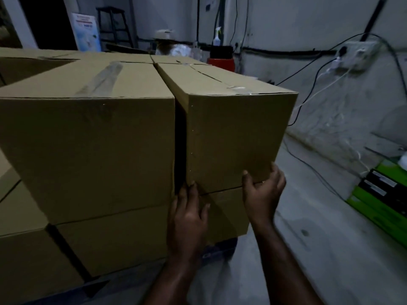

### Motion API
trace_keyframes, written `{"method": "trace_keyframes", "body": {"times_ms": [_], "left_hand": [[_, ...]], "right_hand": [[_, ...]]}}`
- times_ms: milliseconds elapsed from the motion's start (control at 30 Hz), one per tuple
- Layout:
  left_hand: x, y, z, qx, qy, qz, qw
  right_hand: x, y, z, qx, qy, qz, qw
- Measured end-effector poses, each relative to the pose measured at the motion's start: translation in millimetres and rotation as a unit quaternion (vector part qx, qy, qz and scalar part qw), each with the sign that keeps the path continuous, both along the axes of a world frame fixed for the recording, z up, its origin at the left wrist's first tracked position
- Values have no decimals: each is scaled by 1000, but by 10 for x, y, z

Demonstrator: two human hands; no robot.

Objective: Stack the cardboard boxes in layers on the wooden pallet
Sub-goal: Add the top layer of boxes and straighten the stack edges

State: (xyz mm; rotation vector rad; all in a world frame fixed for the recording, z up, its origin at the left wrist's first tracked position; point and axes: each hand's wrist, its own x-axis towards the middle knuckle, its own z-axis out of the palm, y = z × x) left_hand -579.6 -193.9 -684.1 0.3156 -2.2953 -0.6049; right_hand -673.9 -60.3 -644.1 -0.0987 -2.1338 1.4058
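Brown taped cardboard boxes stand stacked in two layers. The upper right box (233,133) sits on a lower box (222,212), with a dark gap between it and the upper left box (88,146). My right hand (262,190) grips the upper right box at its bottom right corner, thumb on the front face. My left hand (189,214) lies flat against the lower box, its fingertips touching the bottom left corner of the upper right box. A dark strip of the pallet (220,249) shows under the stack.
More boxes fill the left and back (26,62). Grey concrete floor (330,249) lies to the right. Green and black items (383,194) sit at the right edge. Cables trail from a wall socket (356,53). A red container (221,62) and a spray bottle stand behind.
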Motion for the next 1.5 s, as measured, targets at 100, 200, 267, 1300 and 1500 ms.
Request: {"method": "trace_keyframes", "body": {"times_ms": [100, 200, 267, 1300, 1500], "left_hand": [[-16, 75, -44, 13, -36, 5, 999], [-43, 95, -87, 36, -45, 3, 998], [-45, 114, -86, 63, -33, 3, 997], [49, 357, 97, 193, -47, 77, 977], [123, 273, 99, 222, 6, 53, 974]], "right_hand": [[-210, 250, -29, -45, -101, 64, 992], [-343, 369, -114, -146, -137, 171, 965], [-361, 372, -140, -177, -118, 217, 953], [-301, 291, -255, -145, -94, 199, 965], [-278, 308, -276, -122, -91, 205, 967]]}}
